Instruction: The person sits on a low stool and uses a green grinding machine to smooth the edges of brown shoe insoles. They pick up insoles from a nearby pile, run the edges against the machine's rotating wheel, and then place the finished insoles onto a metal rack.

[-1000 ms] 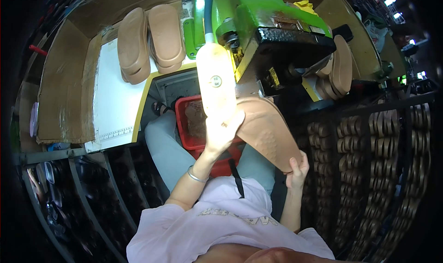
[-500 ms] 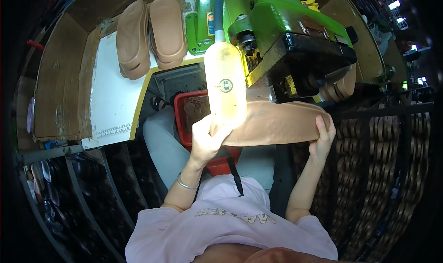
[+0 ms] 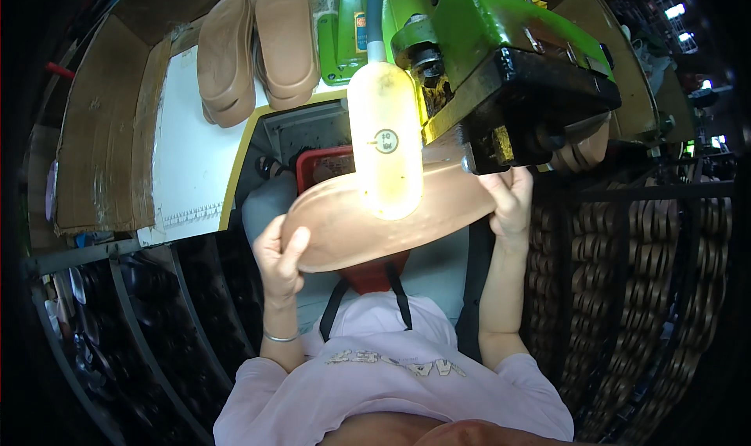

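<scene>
A tan shoe sole [image 3: 344,231] is stretched crosswise in front of me, beneath a lit oval lamp [image 3: 383,113] that hides part of it. My left hand [image 3: 280,260] grips its left end, thumb on the upper face. At the other end, my right hand [image 3: 508,199] is closed on the sole, close under the black head [image 3: 540,94] of a green machine [image 3: 485,16]. The machine's head hides some of the right fingertips. Whether the sole touches the machine, I cannot tell.
Stacked tan soles [image 3: 287,47] lie on the white tabletop [image 3: 192,156] at the left, by a cardboard box [image 3: 106,149]. Below is a red bin [image 3: 317,163]. More soles [image 3: 587,149] sit right of the machine; racks of footwear [image 3: 602,266] flank me.
The sole has shifted left, and its left end has dropped a little. My left hand has moved out to that end; my right hand has come left and up, under the machine's head.
</scene>
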The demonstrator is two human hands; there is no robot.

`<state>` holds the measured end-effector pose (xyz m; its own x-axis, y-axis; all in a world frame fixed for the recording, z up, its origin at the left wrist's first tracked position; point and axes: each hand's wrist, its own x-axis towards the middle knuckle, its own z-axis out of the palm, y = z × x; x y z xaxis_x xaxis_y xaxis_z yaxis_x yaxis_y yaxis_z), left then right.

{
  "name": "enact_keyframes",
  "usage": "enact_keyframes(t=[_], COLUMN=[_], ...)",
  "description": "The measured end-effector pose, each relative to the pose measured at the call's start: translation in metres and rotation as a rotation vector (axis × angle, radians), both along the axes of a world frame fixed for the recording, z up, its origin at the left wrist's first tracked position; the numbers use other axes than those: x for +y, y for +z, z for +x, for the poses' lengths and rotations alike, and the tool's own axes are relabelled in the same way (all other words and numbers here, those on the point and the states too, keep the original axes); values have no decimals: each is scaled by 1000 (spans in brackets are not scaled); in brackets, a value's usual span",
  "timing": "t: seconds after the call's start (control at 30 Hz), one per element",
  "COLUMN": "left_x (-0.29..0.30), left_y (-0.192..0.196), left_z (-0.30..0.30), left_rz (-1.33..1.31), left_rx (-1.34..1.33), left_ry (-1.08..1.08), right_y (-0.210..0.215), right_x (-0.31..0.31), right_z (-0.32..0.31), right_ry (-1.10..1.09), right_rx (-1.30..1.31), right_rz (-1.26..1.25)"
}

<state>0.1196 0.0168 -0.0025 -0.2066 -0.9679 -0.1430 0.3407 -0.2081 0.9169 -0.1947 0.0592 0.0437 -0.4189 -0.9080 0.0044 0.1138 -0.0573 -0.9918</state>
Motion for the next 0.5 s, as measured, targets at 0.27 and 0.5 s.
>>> enact_keyframes(t=[0.27, 0.5], left_x=[-12, -38], left_y=[-5, 48], left_z=[73, -11], left_rz=[20, -472], left_rx=[-131, -739], left_ry=[-69, -332], right_y=[-7, -17], right_x=[-11, 6], right_z=[60, 48], right_ry=[99, -59], right_rx=[150, 260], right_rz=[-10, -117])
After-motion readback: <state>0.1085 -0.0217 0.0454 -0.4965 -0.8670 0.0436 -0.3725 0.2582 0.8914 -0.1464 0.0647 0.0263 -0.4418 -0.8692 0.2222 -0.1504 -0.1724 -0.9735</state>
